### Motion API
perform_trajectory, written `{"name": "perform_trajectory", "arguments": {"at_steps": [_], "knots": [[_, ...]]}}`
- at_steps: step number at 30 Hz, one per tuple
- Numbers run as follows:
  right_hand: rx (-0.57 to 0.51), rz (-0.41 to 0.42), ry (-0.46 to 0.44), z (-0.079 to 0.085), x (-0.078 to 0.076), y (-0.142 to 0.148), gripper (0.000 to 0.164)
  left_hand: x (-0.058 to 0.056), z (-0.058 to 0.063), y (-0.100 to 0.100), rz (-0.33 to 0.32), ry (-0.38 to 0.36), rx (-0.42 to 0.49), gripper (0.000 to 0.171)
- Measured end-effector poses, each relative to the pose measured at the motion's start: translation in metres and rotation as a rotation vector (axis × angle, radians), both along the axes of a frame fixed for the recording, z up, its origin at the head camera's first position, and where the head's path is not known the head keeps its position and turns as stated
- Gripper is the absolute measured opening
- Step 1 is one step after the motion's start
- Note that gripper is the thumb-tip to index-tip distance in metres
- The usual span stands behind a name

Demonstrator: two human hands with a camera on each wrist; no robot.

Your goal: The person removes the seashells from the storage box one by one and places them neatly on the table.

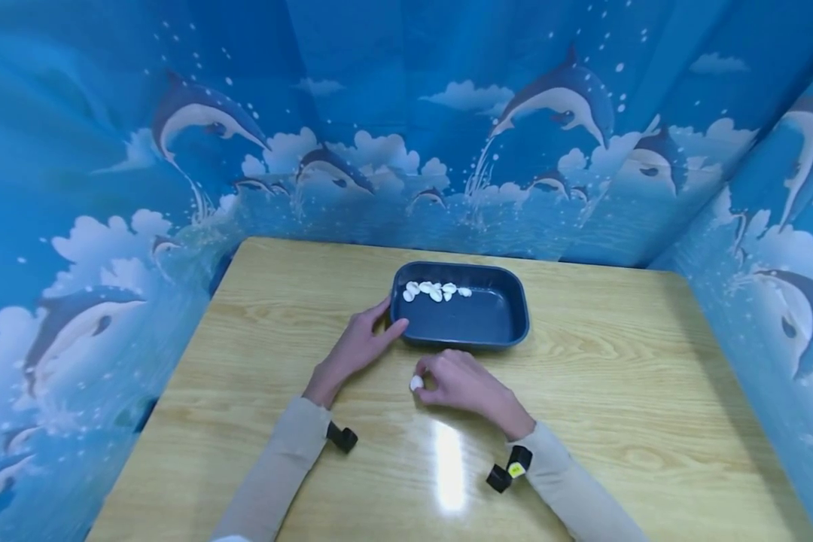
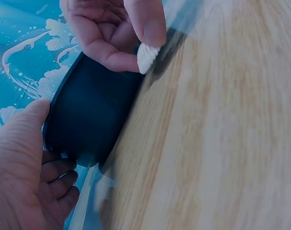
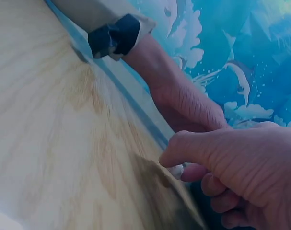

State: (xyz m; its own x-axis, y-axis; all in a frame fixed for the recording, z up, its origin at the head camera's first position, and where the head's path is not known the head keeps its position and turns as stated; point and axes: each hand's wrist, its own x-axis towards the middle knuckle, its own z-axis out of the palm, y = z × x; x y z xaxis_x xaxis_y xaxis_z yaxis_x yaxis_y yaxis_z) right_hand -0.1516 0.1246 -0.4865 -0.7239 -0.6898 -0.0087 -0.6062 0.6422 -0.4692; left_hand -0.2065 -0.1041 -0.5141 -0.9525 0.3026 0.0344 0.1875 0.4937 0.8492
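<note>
Toward the back of the table stands a dark blue rectangular tub [image 1: 470, 320], with several small white seashells [image 1: 436, 294] lying along its far left side. At the tub's left end my left hand [image 1: 362, 339] grips the wall, thumb at the rim and fingers around the outer side. Just in front of the tub, my right hand [image 1: 464, 382] pinches one white seashell [image 1: 416, 382] between thumb and forefinger. Its ridged surface shows in the left wrist view, where the seashell [image 2: 146, 58] overlaps the tub's side [image 2: 87, 105]. In the right wrist view the fingers partly hide the seashell [image 3: 176, 171].
The light wooden table [image 1: 616, 376] has its far edge just behind the tub. A blue curtain [image 1: 393, 113] printed with dolphins hangs behind and along both sides. Each sleeved wrist carries a small black camera [image 1: 342, 436].
</note>
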Motion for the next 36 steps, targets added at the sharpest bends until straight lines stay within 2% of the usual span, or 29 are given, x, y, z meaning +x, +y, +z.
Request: {"name": "perform_trajectory", "arguments": {"at_steps": [6,12,24,31,36], "knots": [[0.030,-0.035,-0.009,-0.006,-0.004,0.004,0.019,0.000,0.001,0.001,-0.004,-0.004,0.010,0.075],[0.023,-0.032,-0.024,-0.010,-0.004,0.003,0.021,0.001,0.000,0.002,-0.011,0.000,0.012,0.074],[0.009,-0.018,0.008,-0.012,-0.004,-0.001,0.025,0.003,-0.001,0.000,0.009,-0.037,0.009,0.073],[0.020,-0.005,0.043,-0.006,-0.004,0.001,0.026,0.002,0.000,0.001,0.011,-0.023,0.005,0.074],[-0.014,-0.003,0.041,0.010,-0.002,0.003,0.026,0.001,0.002,0.001,0.010,-0.027,0.005,0.073]]}}
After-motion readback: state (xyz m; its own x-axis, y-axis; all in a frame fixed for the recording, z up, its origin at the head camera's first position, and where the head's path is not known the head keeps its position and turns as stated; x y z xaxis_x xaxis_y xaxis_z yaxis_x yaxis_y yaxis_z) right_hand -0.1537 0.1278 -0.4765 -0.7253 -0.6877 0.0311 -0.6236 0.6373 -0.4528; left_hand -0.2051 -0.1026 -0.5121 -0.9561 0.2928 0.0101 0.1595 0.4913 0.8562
